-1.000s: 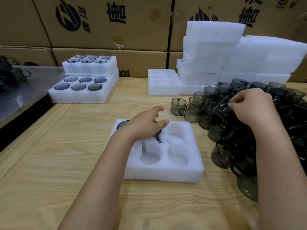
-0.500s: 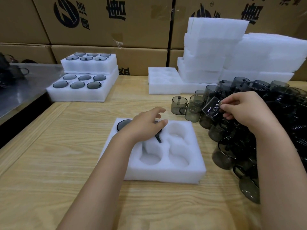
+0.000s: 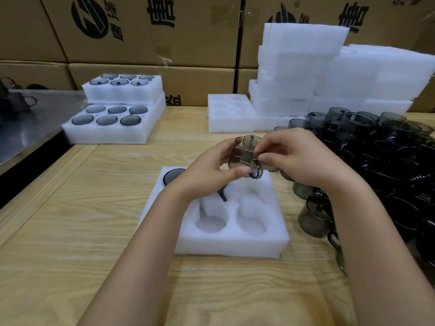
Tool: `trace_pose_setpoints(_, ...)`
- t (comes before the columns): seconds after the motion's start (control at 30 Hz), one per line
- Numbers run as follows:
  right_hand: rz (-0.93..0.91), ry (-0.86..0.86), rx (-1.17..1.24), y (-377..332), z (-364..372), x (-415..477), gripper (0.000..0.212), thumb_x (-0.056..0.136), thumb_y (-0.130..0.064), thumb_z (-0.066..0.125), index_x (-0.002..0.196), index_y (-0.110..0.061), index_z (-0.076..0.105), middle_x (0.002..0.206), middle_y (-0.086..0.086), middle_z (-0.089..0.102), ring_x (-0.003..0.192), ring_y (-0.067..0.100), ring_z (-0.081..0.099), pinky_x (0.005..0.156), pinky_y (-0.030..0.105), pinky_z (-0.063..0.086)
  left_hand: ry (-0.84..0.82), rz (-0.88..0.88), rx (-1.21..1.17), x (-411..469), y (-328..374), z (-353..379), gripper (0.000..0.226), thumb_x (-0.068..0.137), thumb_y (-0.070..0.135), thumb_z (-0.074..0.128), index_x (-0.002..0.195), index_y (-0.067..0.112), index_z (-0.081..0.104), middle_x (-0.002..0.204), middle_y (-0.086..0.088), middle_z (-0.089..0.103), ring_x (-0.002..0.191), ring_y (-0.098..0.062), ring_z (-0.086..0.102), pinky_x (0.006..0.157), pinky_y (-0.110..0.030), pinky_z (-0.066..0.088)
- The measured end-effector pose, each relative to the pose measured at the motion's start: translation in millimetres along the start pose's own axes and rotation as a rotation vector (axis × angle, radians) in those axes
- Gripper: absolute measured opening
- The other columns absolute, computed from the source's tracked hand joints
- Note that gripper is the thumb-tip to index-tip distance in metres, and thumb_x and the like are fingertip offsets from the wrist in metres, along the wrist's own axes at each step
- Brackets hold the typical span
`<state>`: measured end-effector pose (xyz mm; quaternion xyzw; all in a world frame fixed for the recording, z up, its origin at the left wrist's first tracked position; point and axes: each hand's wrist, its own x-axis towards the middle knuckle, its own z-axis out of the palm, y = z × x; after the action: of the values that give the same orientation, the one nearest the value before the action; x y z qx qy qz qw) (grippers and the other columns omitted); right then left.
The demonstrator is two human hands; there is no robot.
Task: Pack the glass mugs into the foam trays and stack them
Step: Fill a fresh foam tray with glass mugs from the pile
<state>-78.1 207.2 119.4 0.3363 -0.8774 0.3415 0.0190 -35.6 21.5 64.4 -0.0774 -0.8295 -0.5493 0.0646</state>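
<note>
A tray (image 3: 235, 243) lies mid-bench (image 3: 70, 255), near the front. A seated mug (image 3: 171, 175) is in its far left pocket. Above the tray's far edge, the left hand (image 3: 207, 170) and right hand (image 3: 294, 156) hold a mug (image 3: 244, 156) between them. Loose mugs (image 3: 376, 161) crowd the bench just right of the tray. Filled trays (image 3: 113, 132) stand far left, one higher and behind the other. A spare tray (image 3: 228, 114) lies at the back, with the foam stack (image 3: 306, 67) to its right. Boxes (image 3: 153, 43) stand behind everything, and a counter (image 3: 28, 118) is to the left of the bench.
</note>
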Motion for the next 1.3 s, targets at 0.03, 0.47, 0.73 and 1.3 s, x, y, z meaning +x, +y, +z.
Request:
trace_pose_setpoints(0.03,-0.009,-0.003,-0.014,-0.8,1.6,0.2,0.027,0.085,-0.012,0.065,0.072,-0.036,0.063,0.07,-0.012,0.067,0.061,-0.005,0.058,0.059,0.008,0.041,0.028,0.005,-0.002,0.5,-1.2,0.1,0.048,0.083,0.017,0.073,0.111,0.046,0.047,0.107,0.023,0.063,0.105,0.011,0.058,0.092,-0.015,0.047)
trace_pose_setpoints(0.47,0.133,-0.055,-0.079,14.3,17.1,4.4,0.053,0.068,-0.051,0.074,0.111,-0.023,0.061,0.097,-0.012,0.062,0.088,-0.001,0.056,0.073,0.017,0.046,0.023,-0.035,0.169,-3.4,2.6,11.2,0.049,0.063,0.044,0.083,0.093,0.054,0.046,0.096,0.036,0.059,0.089,0.023,0.053,0.054,-0.01,0.049)
trace_pose_setpoints(0.73,0.16,-0.123,-0.195,15.8,27.5,8.9,0.065,0.066,-0.05,0.078,0.119,-0.024,0.052,0.106,-0.009,0.054,0.093,0.011,0.053,0.072,0.024,0.04,-0.075,-0.077,0.22,-3.4,-2.0,5.6,0.049,0.07,0.029,0.077,0.112,0.034,0.052,0.117,0.018,0.059,0.1,-0.014,0.065,0.063,-0.026,0.054)
trace_pose_setpoints(1.3,-0.142,-0.217,-0.024,9.0,42.0,11.7,0.024,0.075,-0.013,0.056,0.098,-0.019,0.059,0.095,-0.004,0.062,0.088,0.008,0.058,0.074,0.032,0.049,0.052,0.068,0.332,2.2,11.8,39.3,0.068,0.093,0.055,0.026,0.151,0.022,0.021,0.159,0.005,0.017,0.146,-0.008,0.011,0.118,-0.03,0.01)
